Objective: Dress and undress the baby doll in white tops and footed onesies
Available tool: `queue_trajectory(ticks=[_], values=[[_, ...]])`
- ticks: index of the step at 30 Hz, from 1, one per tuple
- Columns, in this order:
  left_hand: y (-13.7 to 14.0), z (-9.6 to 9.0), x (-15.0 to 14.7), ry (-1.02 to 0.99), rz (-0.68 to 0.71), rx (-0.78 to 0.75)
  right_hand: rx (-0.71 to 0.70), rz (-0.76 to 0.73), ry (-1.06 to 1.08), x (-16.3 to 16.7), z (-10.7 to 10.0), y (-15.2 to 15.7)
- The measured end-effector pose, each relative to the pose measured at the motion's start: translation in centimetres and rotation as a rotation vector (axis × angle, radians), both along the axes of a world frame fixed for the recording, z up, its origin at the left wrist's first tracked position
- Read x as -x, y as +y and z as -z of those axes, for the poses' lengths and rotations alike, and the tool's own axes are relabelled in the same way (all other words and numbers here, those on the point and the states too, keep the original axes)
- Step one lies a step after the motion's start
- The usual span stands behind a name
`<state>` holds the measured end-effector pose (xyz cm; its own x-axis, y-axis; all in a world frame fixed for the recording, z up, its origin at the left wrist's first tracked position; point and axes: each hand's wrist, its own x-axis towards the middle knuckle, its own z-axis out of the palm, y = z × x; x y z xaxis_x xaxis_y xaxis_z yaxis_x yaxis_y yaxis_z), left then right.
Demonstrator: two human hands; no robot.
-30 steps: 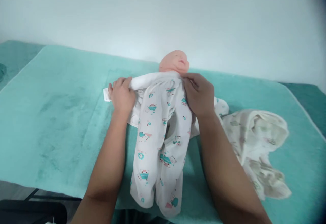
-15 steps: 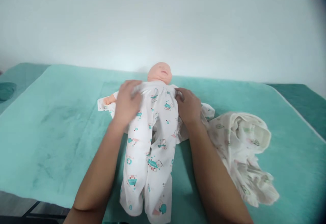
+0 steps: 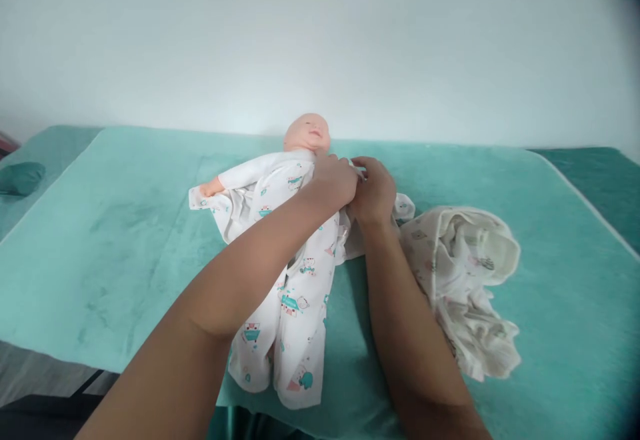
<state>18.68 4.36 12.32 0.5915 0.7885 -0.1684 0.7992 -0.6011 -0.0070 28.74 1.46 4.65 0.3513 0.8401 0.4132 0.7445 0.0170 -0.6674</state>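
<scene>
A baby doll [image 3: 307, 133] lies on its back, head toward the wall, with white baby clothes [image 3: 309, 270] printed with small teal and pink pictures spread over its body and legs. My left hand [image 3: 335, 177] has its fingers closed at the edge of the clothes by the doll's shoulder on the right side of the picture. Beside it, nearly touching, my right hand [image 3: 373, 190] pinches the same edge. Fingertips and the fabric between them are partly hidden. On the left, the doll's arm rests on a loose printed flap.
A crumpled cream garment [image 3: 465, 280] with faint prints lies right of my right forearm. Teal cloth [image 3: 125, 260] covers the table, which stands against a pale wall [image 3: 320, 40]. A darker teal fold [image 3: 23, 179] sits at the far left.
My left hand has left the chest edge on the left and crossed over to my right hand. The doll's sleeved arm on the left is now uncovered. The view has shifted slightly.
</scene>
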Motion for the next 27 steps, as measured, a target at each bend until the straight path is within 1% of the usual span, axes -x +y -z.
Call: queue_trajectory(ticks=[2,5,8,11,13,15,18,20,22,23,25,26,27], values=[[0.0,-0.4,0.3,-0.016,0.002,-0.015,-0.011,0.016,0.045,0.0,-0.1,0.1],[0.0,-2.0,1.7,-0.054,0.006,-0.031,-0.080,0.044,0.175,0.2,-0.6,0.1],[0.2,-3.8,3.4,-0.123,-0.038,-0.061,-0.183,0.064,0.314,0.2,-1.4,0.1],[0.5,-5.1,5.0,-0.228,-0.084,-0.082,-0.208,0.107,0.423,-0.4,-1.6,0.2],[0.7,-5.7,6.1,-0.271,-0.106,-0.083,-0.197,0.140,0.540,-1.0,-1.3,0.3],[0.8,-6.3,7.2,-0.269,-0.129,-0.088,-0.184,0.164,0.671,-1.7,-0.7,0.5],[0.8,-7.1,8.5,-0.194,-0.142,-0.118,-0.198,0.184,0.848,-2.3,0.2,0.8],[0.8,-7.6,9.0,-0.150,-0.152,-0.162,-0.207,0.191,0.922,-2.6,0.6,1.1],[0.8,-7.6,9.0,-0.133,-0.159,-0.208,-0.210,0.185,0.993,-2.9,0.8,1.4],[0.8,-7.2,8.7,-0.126,-0.150,-0.222,-0.228,0.178,1.057,-3.1,0.8,1.6],[0.8,-6.0,7.9,-0.106,-0.116,-0.223,-0.282,0.175,1.203,-3.5,0.7,1.8],[0.6,-5.1,7.3,-0.093,-0.096,-0.209,-0.317,0.195,1.247,-3.6,0.6,1.7],[0.3,-4.2,6.7,-0.081,-0.081,-0.195,-0.356,0.231,1.241,-3.6,0.5,1.7]])
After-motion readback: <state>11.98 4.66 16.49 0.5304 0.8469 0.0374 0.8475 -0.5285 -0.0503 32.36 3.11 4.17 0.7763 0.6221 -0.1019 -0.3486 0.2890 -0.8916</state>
